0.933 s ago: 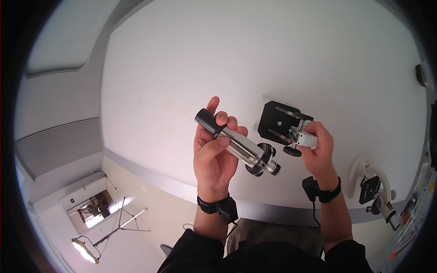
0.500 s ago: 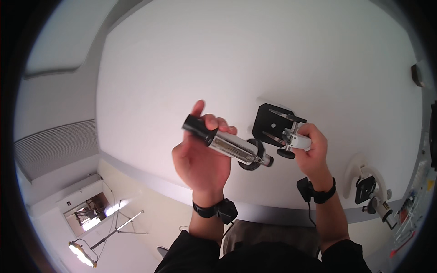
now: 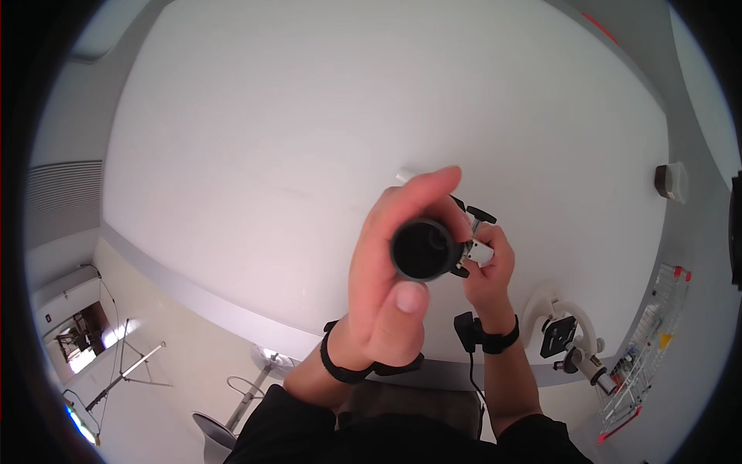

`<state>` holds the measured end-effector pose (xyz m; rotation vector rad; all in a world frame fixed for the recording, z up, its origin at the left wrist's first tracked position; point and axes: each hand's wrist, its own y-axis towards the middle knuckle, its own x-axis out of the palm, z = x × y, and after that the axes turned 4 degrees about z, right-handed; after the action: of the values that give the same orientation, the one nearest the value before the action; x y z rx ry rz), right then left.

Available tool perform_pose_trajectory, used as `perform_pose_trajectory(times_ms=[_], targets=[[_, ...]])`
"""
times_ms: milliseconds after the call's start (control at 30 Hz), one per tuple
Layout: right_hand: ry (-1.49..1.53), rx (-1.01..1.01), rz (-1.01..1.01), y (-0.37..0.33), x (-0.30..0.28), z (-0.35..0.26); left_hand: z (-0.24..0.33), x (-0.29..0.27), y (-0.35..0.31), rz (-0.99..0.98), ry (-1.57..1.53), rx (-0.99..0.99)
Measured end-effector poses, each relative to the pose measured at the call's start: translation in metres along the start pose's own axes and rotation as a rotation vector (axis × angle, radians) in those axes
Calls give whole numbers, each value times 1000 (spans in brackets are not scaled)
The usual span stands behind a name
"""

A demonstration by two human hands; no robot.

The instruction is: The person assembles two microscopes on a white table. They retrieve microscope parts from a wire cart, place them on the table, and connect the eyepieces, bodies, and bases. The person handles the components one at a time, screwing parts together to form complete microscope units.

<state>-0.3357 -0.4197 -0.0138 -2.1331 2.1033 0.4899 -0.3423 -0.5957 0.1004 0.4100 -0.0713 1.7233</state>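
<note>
The tube (image 3: 423, 249) has been turned from its slanting position; its open black end now faces the camera, and the long metal side is hidden. The left grip (image 3: 373, 267) has moved toward the right grip (image 3: 495, 271). Its thumb and fingers now curl round the black end, and its thumb side replaces the palm in view. The black stage plate (image 3: 458, 203) has become mostly covered. The view has shifted: the wire rack (image 3: 648, 356) and stool (image 3: 212, 438) show more fully; a red strip (image 3: 600, 28) has appeared.
</note>
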Motion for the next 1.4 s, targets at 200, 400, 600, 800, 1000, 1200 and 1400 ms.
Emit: perform_pose_trajectory(times_ms=[200,400,600,800,1000,1200,1400], targets=[[133,55,18,0,5,-4,4,-25,0,266,-44,23],[208,33,14,-5,7,3,-5,-55,-9,283,-95,105],[96,-36,44,-9,5,9,-10,-62,-13,294,-92,28],[184,-88,79,-5,14,6,-18,-65,-9,294,-155,-45],[195,-71,114,-5,17,4,-36,-81,-7,318,-420,-115],[212,-90,156,-5,17,10,-52,-95,-10,349,-665,-191],[168,-97,165,-6,18,12,-53,-103,-15,362,-705,-248]])
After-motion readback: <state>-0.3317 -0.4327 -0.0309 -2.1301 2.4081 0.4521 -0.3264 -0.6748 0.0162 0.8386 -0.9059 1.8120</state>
